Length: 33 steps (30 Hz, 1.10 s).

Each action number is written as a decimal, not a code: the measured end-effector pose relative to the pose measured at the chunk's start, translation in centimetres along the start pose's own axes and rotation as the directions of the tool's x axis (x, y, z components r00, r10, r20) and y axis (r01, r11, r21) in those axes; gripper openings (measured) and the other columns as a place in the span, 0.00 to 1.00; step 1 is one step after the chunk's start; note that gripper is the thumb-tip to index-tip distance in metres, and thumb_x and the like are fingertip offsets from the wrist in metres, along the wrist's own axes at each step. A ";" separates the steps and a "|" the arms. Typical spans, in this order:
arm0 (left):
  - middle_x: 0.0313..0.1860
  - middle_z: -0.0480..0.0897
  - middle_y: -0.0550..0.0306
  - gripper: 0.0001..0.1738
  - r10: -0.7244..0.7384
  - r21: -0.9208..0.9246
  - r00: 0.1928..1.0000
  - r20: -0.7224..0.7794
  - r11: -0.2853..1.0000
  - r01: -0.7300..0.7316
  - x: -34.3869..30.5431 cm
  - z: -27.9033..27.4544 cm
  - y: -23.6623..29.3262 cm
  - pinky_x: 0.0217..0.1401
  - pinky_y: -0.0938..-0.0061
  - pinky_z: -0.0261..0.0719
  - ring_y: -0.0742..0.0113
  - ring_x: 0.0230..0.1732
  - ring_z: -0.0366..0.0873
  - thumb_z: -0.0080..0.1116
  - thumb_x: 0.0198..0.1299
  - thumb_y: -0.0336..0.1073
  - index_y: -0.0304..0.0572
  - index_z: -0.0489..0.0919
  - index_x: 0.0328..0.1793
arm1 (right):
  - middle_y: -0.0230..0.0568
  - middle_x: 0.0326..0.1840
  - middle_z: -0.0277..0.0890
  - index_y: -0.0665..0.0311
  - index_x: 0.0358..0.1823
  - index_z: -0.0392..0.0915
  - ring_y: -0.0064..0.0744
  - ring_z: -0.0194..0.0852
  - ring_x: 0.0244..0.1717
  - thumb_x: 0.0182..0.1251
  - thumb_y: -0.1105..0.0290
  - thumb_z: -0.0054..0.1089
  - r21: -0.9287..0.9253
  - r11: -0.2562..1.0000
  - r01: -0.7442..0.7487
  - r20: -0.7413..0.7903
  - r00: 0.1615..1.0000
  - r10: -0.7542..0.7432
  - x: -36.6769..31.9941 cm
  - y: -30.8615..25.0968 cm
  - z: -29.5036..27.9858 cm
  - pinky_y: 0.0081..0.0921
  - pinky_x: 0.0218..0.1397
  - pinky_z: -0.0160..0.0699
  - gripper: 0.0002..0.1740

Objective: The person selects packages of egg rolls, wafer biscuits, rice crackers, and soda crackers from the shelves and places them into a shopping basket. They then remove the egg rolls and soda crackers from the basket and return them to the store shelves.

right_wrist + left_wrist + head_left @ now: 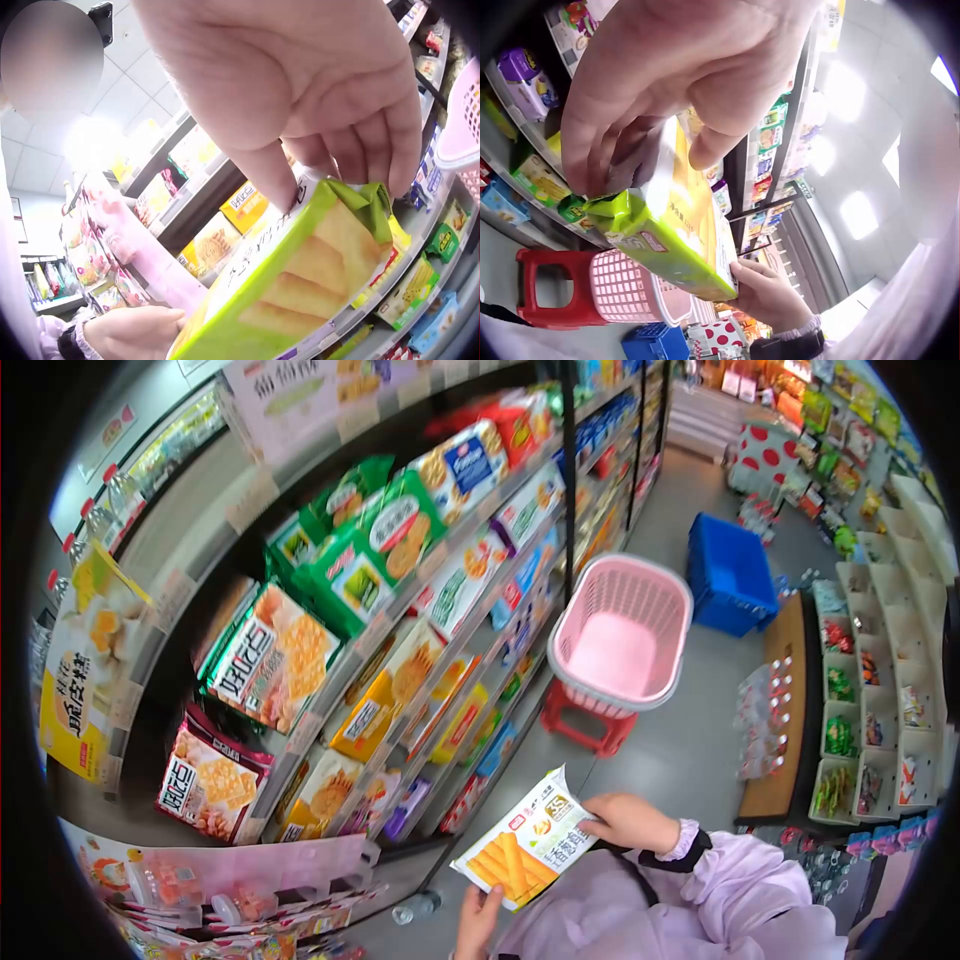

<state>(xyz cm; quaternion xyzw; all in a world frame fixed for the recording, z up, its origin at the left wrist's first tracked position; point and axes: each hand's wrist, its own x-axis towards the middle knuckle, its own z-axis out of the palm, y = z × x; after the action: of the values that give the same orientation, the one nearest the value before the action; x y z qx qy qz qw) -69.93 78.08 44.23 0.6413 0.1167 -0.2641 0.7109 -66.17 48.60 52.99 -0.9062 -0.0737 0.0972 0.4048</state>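
A snack pack [527, 840] with biscuit sticks printed on a white and yellow front is held between both hands before the person's lap. The left hand [479, 920] grips its lower left end, thumb on the front and fingers behind. At the opposite end the right hand [630, 822] pinches the upper right edge. Green sides and a crimped end of the pack [667, 255] show in the left wrist view. In the right wrist view the right thumb lies on the white face of the pack [300, 277], with the other fingers over its far side.
Shelves of biscuit packs [280, 660] curve along the left. A pink basket [622, 630] sits on a red stool [588, 722] ahead, with a blue crate [730, 575] beyond it. Candy bins [838, 735] line the right. A clear bottle [416, 907] lies on the floor.
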 end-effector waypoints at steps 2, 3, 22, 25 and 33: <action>0.47 0.76 0.54 0.16 0.011 -0.049 0.999 0.038 0.999 -0.009 0.1 2.4 3.2 0.50 0.77 0.70 0.71 0.46 0.73 0.51 0.61 0.34 0.30 0.68 0.51 | 0.52 0.29 0.73 0.67 0.33 0.73 0.51 0.71 0.34 0.57 0.63 0.52 -0.021 0.999 -0.042 -0.053 0.998 0.041 -0.9 0.6 -1.7 0.40 0.38 0.69 0.13; 0.47 0.76 0.54 0.17 0.017 -0.009 0.997 0.076 1.000 -0.017 0.0 4.0 4.5 0.50 0.78 0.70 0.71 0.46 0.73 0.51 0.60 0.33 0.30 0.68 0.51 | 0.52 0.29 0.73 0.67 0.34 0.73 0.51 0.71 0.34 0.57 0.63 0.52 -0.011 0.998 -0.054 -0.058 0.997 0.054 -1.2 1.2 -2.3 0.40 0.38 0.69 0.13; 0.49 0.75 0.55 0.19 -0.230 -0.151 0.885 0.405 0.938 0.313 27.6 30.9 10.8 0.50 0.75 0.73 0.68 0.49 0.74 0.47 0.59 0.34 0.33 0.67 0.56 | 0.55 0.38 0.69 0.71 0.36 0.73 0.52 0.69 0.41 0.49 0.73 0.57 -0.276 0.933 -0.229 -0.232 0.958 0.167 14.5 25.8 -26.3 0.38 0.43 0.69 0.12; 0.47 0.75 0.54 0.19 -0.329 -0.275 0.870 0.367 0.855 0.439 33.0 34.7 8.1 0.47 0.73 0.75 0.66 0.45 0.76 0.47 0.57 0.32 0.34 0.67 0.55 | 0.54 0.34 0.68 0.70 0.30 0.75 0.53 0.69 0.38 0.45 0.74 0.59 -0.356 0.911 -0.206 -0.169 0.973 0.154 18.4 32.6 -27.3 0.40 0.43 0.69 0.09; 0.36 0.79 0.47 0.19 -0.490 -0.307 0.867 -0.092 0.842 0.444 43.7 39.5 -3.7 0.41 0.69 0.75 0.60 0.40 0.78 0.51 0.49 0.36 0.30 0.75 0.45 | 0.52 0.40 0.74 0.67 0.40 0.75 0.52 0.72 0.43 0.45 0.75 0.58 -0.311 0.881 -0.355 -0.024 0.930 0.366 25.7 44.7 -21.3 0.39 0.46 0.71 0.17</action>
<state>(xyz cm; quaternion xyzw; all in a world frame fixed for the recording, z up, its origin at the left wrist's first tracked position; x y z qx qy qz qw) -42.27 29.60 24.94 0.5075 0.3645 -0.3563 0.6948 -33.78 9.15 30.49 -0.9544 0.0745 0.1742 0.2308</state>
